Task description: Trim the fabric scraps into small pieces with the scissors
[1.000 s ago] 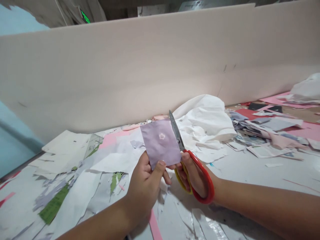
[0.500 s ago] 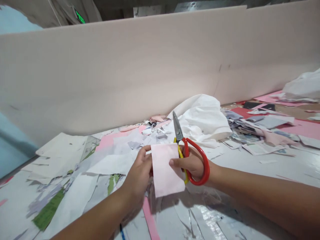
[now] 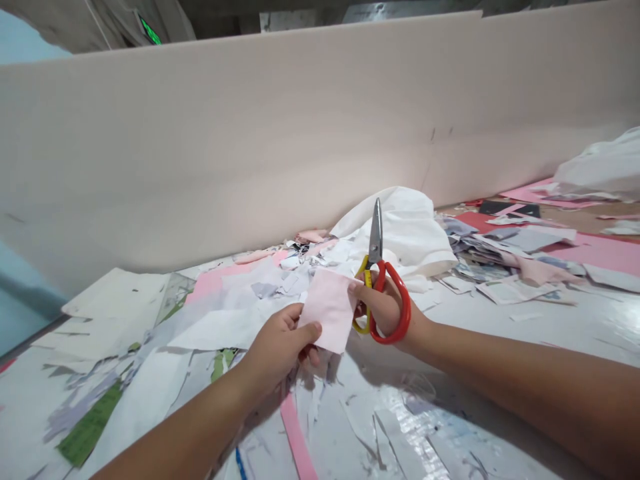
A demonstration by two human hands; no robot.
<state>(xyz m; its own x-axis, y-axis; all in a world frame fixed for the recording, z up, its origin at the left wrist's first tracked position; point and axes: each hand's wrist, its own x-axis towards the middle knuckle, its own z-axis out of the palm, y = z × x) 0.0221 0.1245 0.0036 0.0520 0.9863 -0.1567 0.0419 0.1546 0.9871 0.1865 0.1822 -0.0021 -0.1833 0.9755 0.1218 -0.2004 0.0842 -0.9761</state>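
Note:
A small pale pink square of fabric (image 3: 327, 308) is held up over the middle of the work surface. My left hand (image 3: 280, 347) pinches its lower left corner, thumb on the face toward me and fingers behind. My right hand (image 3: 383, 307) carries a pair of scissors (image 3: 376, 233) with one red and one yellow handle loop. The scissors' blades are together and point up and away. With thumb and fingers, the same hand also grips the square's upper right edge. Paper and cloth scraps (image 3: 295, 273) lie just behind the square.
A crumpled white cloth (image 3: 405, 227) rests against the pale upright panel (image 3: 250, 147). Stacked printed pieces (image 3: 515, 257) lie to the right. White sheets (image 3: 115, 300), green scraps (image 3: 90, 427) and a pink strip (image 3: 296, 433) are spread on the white table (image 3: 480, 340).
The lilac side with a small flower faced me earlier; now the pale pink side does. The scissors have left the square's right edge and their blades have swung upright.

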